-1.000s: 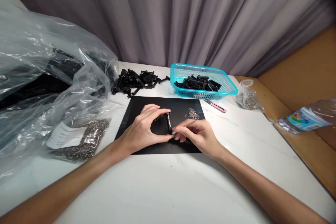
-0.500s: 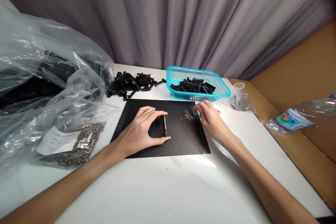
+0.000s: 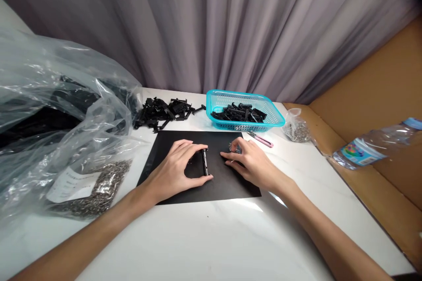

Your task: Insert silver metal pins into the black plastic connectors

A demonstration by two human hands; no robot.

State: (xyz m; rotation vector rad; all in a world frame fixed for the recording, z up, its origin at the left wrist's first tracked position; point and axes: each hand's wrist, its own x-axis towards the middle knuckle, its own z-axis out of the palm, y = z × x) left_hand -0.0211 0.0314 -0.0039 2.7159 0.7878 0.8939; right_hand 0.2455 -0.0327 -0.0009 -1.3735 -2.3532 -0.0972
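Note:
My left hand [image 3: 180, 164] grips a narrow black plastic part [image 3: 205, 162] at its two ends, between thumb and fingers. The part stands lengthwise above a black sheet [image 3: 184, 193], with a light, shiny strip along its side. My right hand [image 3: 250, 160] is over the right part of the sheet, thumb and forefinger drawn close together. Anything between those fingertips is too small to make out. Partly hidden behind its fingers is a little pile of small metal pieces [image 3: 230, 145]. A few tiny bits lie beside my left hand's fingers.
Behind the sheet are a heap of black parts [image 3: 165, 109] and a blue basket [image 3: 281, 123] with similar parts. A pink-handled cutter [image 3: 262, 139] lies before the basket. Bags of metal pieces [image 3: 108, 189] flank the sheet; a plastic bottle [image 3: 362, 151] is at right.
My right hand has moved left from the sheet's right edge to the metal pile, uncovering the pink-handled cutter. My left hand keeps its hold on the black part. The view has shifted slightly.

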